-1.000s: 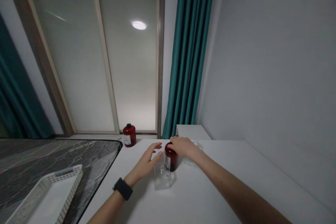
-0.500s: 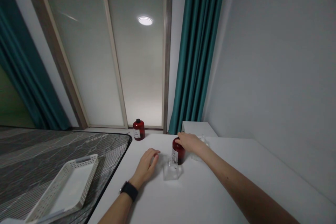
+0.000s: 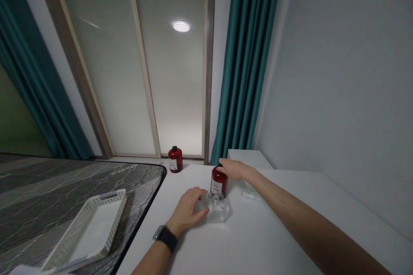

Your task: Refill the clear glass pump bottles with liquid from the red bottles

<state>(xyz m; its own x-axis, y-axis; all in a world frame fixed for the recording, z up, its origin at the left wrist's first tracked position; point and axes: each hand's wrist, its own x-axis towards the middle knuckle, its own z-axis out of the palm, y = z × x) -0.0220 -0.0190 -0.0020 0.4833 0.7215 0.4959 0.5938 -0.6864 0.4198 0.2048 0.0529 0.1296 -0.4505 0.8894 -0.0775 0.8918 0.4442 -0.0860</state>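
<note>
My right hand (image 3: 232, 168) is closed on the top of a dark red bottle (image 3: 219, 180) with a white label, which stands upright on the white table (image 3: 258, 240). Its cap is mostly hidden by my fingers. In front of that bottle sits a clear, square-based glass bottle (image 3: 217, 211) with a narrow neck. My left hand (image 3: 189, 209), a dark watch on its wrist, is at the clear bottle's left side with thumb and fingers apart. Whether the fingertips touch the glass I cannot tell.
A second red bottle (image 3: 175, 160) with a black cap stands at the table's far left corner. Another clear object (image 3: 251, 192) lies partly hidden behind my right forearm. On the grey striped mattress (image 3: 138, 184) at left rests a white plastic basket (image 3: 111, 223).
My left hand has moved right, up to the clear bottle, and its thumb and fingers have spread. My right hand stays on the red bottle's top. The view has shifted slightly.
</note>
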